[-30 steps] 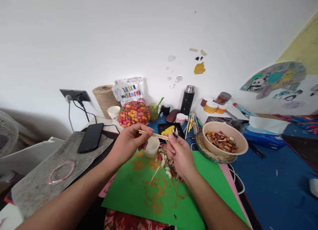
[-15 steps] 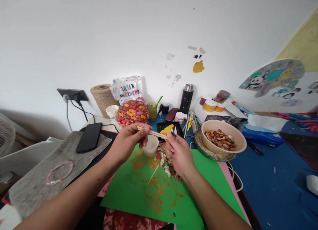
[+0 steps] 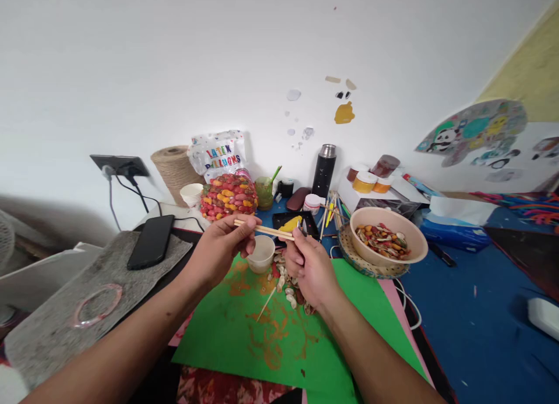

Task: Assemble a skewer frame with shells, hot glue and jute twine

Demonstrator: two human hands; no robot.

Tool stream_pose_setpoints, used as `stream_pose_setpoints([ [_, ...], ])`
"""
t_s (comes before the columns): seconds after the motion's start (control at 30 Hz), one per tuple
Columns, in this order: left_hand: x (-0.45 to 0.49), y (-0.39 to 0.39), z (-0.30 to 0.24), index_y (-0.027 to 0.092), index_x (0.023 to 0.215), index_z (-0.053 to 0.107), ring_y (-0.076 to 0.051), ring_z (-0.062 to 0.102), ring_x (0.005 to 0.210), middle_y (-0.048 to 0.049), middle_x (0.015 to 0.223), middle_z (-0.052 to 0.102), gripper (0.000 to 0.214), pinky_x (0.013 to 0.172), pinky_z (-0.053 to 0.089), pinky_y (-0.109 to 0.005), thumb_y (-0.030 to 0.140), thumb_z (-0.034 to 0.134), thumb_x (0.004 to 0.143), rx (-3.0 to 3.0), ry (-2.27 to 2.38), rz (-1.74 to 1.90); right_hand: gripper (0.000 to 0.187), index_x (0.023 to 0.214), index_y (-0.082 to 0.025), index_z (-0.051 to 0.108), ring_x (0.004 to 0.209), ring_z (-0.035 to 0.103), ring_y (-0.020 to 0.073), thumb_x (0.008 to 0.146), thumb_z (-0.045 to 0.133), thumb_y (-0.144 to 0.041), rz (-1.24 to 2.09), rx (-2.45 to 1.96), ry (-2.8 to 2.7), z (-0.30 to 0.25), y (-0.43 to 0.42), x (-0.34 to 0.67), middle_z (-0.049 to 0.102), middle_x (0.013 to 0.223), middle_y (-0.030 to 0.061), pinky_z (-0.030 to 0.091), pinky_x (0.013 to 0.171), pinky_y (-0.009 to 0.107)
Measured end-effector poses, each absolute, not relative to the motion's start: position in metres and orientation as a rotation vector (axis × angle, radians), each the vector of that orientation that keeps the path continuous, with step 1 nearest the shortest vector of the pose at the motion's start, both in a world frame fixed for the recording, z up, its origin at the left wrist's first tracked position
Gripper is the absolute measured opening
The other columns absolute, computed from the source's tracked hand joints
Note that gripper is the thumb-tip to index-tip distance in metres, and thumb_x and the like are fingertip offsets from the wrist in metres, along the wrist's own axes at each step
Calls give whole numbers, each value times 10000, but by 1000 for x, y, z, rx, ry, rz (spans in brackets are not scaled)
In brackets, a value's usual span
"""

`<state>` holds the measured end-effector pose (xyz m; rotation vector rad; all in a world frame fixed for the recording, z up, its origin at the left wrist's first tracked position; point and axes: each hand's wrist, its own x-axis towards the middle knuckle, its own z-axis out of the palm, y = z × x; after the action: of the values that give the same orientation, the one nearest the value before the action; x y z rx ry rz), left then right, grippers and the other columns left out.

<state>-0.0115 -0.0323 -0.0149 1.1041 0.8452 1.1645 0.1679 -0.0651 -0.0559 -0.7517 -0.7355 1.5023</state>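
My left hand is closed, pinching a pair of thin wooden chopsticks that point right. At their other end my right hand is closed on a metal tool with pointed tips; its handles are hidden in the palm. The thumb of that hand is at the sticks' tips. Below the sticks, a white paper cup stands on a green sheet smeared with orange. Peanut shells lie under my right hand, and a loose thin stick rests to their left.
Behind are a bag of painted peanuts, a black tray with yellow paint, and a black flask. On the right, a beige bowl of coloured shells sits on a woven basket. A phone lies left.
The whole view has shifted slightly. My hands stay close together on the chopsticks, and the metal tool has turned a little, with its tips less plainly seen.
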Motion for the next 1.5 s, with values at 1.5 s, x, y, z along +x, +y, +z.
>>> stream_pose_setpoints([
  [1.5,-13,-32,-28,159,927,744,-116,627,542,17,672,660,345,496,450,-219,486,841,878,1198,769,1205,532,810,-165,679,396,189,32,755,871,-659,1536,-759,-704,-62,-64,168,341,503,-127,147,393,200],
])
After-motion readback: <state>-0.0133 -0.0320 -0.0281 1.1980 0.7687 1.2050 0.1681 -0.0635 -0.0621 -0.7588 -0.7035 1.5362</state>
